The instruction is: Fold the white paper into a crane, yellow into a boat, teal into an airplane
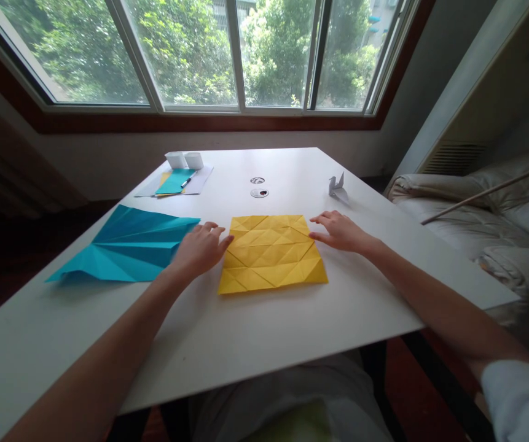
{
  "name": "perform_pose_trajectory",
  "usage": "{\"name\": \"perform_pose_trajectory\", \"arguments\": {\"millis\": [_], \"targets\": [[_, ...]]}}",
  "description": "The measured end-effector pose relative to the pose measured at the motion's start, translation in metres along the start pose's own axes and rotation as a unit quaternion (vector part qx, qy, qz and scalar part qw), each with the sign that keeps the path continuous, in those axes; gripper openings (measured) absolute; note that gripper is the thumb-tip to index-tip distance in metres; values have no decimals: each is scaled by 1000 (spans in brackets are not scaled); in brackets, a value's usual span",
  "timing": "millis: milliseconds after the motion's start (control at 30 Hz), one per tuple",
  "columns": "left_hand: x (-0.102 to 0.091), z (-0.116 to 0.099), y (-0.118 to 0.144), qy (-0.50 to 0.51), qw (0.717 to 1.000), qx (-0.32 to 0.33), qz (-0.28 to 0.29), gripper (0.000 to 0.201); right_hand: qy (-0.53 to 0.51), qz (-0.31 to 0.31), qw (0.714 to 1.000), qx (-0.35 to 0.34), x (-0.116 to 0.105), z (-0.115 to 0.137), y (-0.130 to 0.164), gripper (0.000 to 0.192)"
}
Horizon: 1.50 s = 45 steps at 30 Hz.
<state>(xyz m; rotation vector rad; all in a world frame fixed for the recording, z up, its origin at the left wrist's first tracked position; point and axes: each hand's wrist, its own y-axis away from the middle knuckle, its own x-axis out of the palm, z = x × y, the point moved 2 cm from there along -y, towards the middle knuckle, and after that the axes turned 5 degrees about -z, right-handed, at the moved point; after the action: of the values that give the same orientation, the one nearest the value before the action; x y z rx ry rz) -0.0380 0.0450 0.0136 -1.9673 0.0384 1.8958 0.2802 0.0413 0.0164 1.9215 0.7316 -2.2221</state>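
Note:
A square yellow paper sheet (271, 253), creased all over in a triangle grid, lies flat on the white table (255, 344). My left hand (199, 248) rests palm down at its left edge, fingertips touching the paper. At the sheet's upper right corner my right hand (338, 231) lies flat with fingers spread, touching the edge. Neither hand grips anything. A blue folded paper (128, 245), pleated like a fan, lies just left of my left hand.
A small white origami bird (338, 187) stands at the back right. Two white cups (184, 160) and a stack of sheets with a pen (179, 182) sit at the back left. Two round cable holes (259, 186) lie mid-table. A sofa (485, 215) is on the right.

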Motion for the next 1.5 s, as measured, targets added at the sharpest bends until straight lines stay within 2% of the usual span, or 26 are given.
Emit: {"name": "perform_pose_trajectory", "arguments": {"millis": [67,133,233,300,400,533,633,733,867,1000,1133,1200,1267,1367,1500], "targets": [[5,2,-2,3,999,-29,15,52,5,17,1000,13,4,-3,-1,56],[11,1,-4,35,999,-31,28,52,4,42,999,12,8,-3,-1,60],[14,-2,-7,123,991,-51,25,50,-2,67,998,8,11,0,-1,60],[12,-4,-7,209,975,-77,12,47,-5,72,997,8,11,1,-1,60],[7,-8,-5,357,926,-127,10,50,-10,76,997,11,11,-1,-2,61],[4,-9,-2,525,828,-194,34,59,-23,77,997,16,14,-5,-2,64],[6,-9,-3,619,760,-189,65,47,-41,78,996,18,18,-8,-2,68],[9,-7,-4,657,729,-175,81,38,-69,79,994,28,20,-10,-3,69],[10,-4,-4,657,728,-181,71,38,-165,74,983,21,18,-13,-5,60],[10,-3,-3,653,734,-173,73,37,-323,69,944,25,17,-13,-7,53],[10,1,-5,635,752,-163,68,37,-365,48,930,11,15,-12,-8,47],[9,4,-7,607,778,-153,54,39,-354,36,934,1,13,-12,-9,37],[8,6,-8,560,817,-130,38,41,-331,34,943,0,10,-12,-9,28],[4,7,-9,489,869,-55,44,45,-288,46,957,1,8,-10,-7,25],[-3,7,-7,386,918,51,75,41,-261,74,962,-23,7,-8,-5,24]]}}
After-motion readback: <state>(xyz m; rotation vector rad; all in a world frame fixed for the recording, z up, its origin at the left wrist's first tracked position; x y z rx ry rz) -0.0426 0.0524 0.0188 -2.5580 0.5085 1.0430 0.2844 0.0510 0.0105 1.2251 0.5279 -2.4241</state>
